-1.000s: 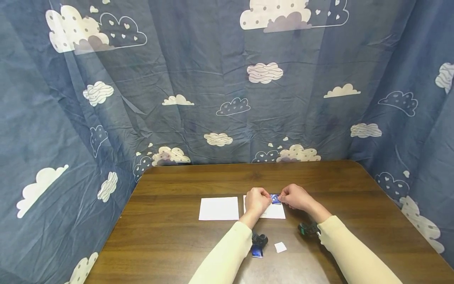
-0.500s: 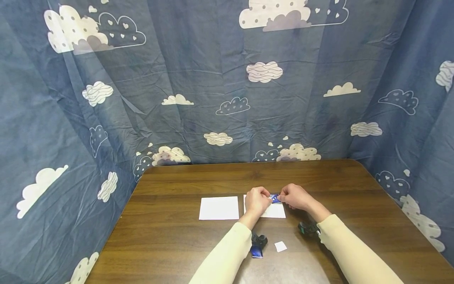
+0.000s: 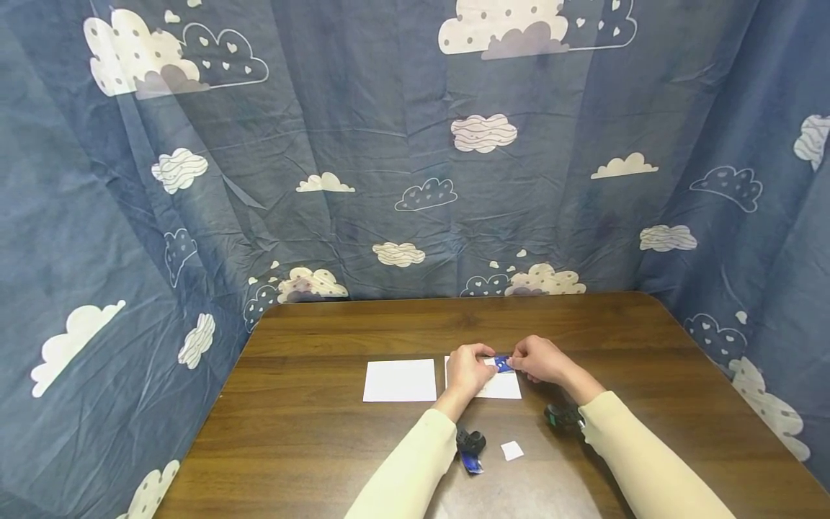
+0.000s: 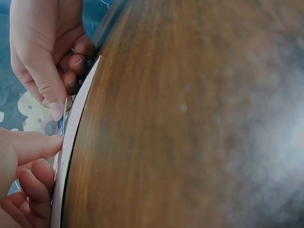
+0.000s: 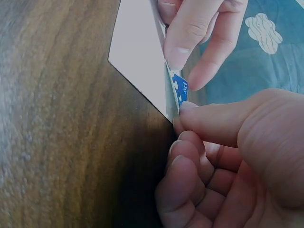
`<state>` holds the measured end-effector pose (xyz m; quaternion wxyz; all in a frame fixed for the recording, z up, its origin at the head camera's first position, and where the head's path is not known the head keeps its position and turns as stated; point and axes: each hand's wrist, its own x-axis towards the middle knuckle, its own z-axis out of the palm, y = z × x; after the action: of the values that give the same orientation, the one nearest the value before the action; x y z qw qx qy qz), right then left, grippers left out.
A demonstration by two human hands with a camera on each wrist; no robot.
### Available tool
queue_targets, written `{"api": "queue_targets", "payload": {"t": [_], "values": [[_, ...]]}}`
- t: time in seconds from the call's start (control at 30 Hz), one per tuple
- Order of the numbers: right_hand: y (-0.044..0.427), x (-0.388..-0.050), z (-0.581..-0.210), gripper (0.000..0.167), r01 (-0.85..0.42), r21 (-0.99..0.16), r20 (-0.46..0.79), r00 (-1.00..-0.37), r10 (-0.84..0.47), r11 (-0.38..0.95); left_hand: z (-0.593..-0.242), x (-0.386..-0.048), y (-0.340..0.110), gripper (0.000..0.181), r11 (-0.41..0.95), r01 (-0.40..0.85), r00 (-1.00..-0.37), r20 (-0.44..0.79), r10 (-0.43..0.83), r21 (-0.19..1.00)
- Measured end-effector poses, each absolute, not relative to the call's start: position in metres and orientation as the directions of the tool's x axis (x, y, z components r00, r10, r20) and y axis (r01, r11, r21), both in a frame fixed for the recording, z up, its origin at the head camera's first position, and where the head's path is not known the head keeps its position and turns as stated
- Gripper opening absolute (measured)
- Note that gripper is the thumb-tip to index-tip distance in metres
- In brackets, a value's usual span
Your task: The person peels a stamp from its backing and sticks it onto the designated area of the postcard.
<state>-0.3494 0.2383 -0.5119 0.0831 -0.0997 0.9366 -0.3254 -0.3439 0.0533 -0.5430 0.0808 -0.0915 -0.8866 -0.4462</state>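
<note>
A small blue printed piece (image 3: 503, 365) (image 5: 180, 89) lies at the upper right of the right-hand white sheet (image 3: 502, 389) (image 5: 137, 52). The right hand (image 3: 543, 360) (image 5: 237, 147) pinches its right edge between thumb and index finger, the other fingers curled. From the left, the left hand (image 3: 467, 371) (image 4: 23, 166) reaches in with thumb and index finger spread apart; its thumb touches the sheet or the piece's near edge, which of them I cannot tell. In the left wrist view the piece is mostly hidden behind the right thumb.
Left of the hands lies a second white sheet (image 3: 400, 380). A small white square (image 3: 512, 450) rests on the brown table (image 3: 311, 432) between the forearms. Beside the left sleeve is a blue object (image 3: 472, 463) below a black wrist device. A blue cloud-patterned curtain (image 3: 363, 108) stands behind.
The left thumb and index finger have parted from their closer pinch at the piece. The blue object by the left sleeve has tilted and shifted slightly. The right hand has barely moved.
</note>
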Motion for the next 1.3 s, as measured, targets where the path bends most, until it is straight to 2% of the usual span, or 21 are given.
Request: {"api": "queue_targets", "payload": {"t": [0.73,0.9,1.03,1.3], "values": [[0.2352,-0.3479,-0.5129,0.025,-0.104,-0.623,-0.08,-0.977,-0.195,0.775,-0.5416,-0.3456,0.0542,0.02,0.635,0.25,-0.968,0.207,0.143,0.731],[0.2341,-0.3478,-0.5143,0.023,-0.084,-0.617,-0.068,-0.985,-0.159,0.782,-0.5396,-0.3452,0.0549,0.018,0.685,0.277,-0.96,0.232,0.159,0.674],[0.2339,-0.3494,-0.5154,0.027,-0.065,-0.612,-0.05,-0.991,-0.12,0.788,-0.5375,-0.3448,0.0554,0.016,0.704,0.305,-0.95,0.257,0.177,0.641],[0.2339,-0.3527,-0.5202,0.035,-0.02,-0.597,-0.03,-0.998,-0.047,0.802,-0.5412,-0.3476,0.0561,0.012,0.694,0.318,-0.944,0.28,0.173,0.646]]}}
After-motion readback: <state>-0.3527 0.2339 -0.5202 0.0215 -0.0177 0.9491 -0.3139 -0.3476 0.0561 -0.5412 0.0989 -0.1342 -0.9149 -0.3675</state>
